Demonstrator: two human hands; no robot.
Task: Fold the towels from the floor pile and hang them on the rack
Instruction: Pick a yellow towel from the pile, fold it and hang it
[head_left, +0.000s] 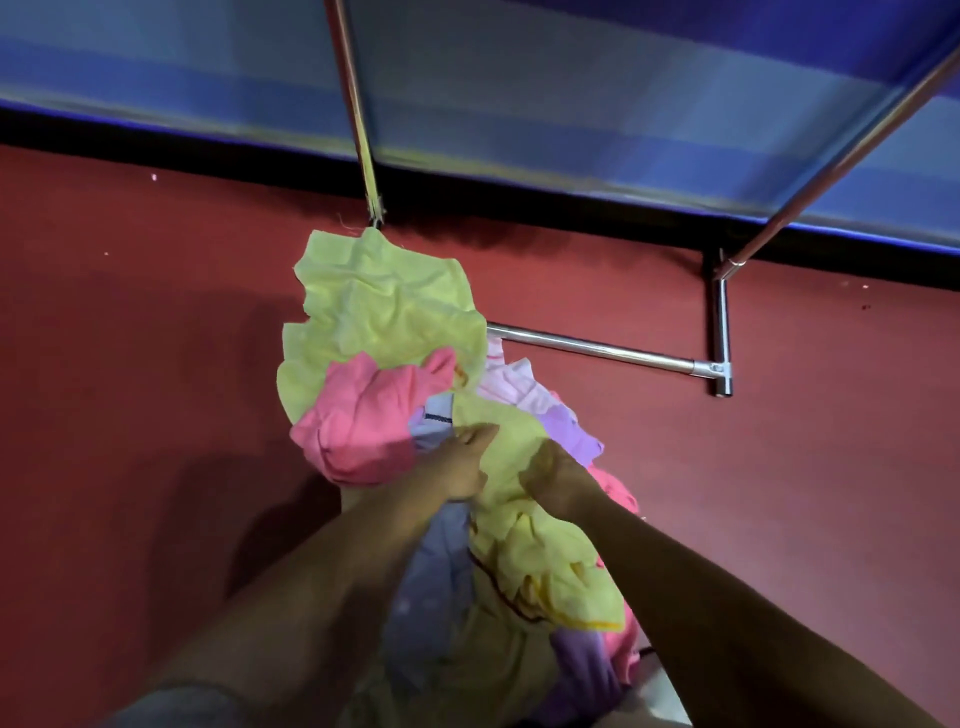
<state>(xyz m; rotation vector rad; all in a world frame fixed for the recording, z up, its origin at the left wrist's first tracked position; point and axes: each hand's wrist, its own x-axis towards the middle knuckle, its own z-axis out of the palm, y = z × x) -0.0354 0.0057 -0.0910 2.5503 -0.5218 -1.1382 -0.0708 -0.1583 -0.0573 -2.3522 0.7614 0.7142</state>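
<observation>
No legible text anywhere, small dark label strip (439, 415) on the lavender towel (441, 561) beside the pink towel (363, 421), lettering too blurred to read

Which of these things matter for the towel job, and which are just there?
For the job: towel pile, rack, left hand, right hand gripping the yellow towel.
Just there: red floor, blue striped wall.

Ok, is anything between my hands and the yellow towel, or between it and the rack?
Nothing visible does: your left hand and right hand hold the yellow towel. A pink towel lies bunched beside your left hand and may drag along. The rack stands just beyond, unblocked.
</observation>
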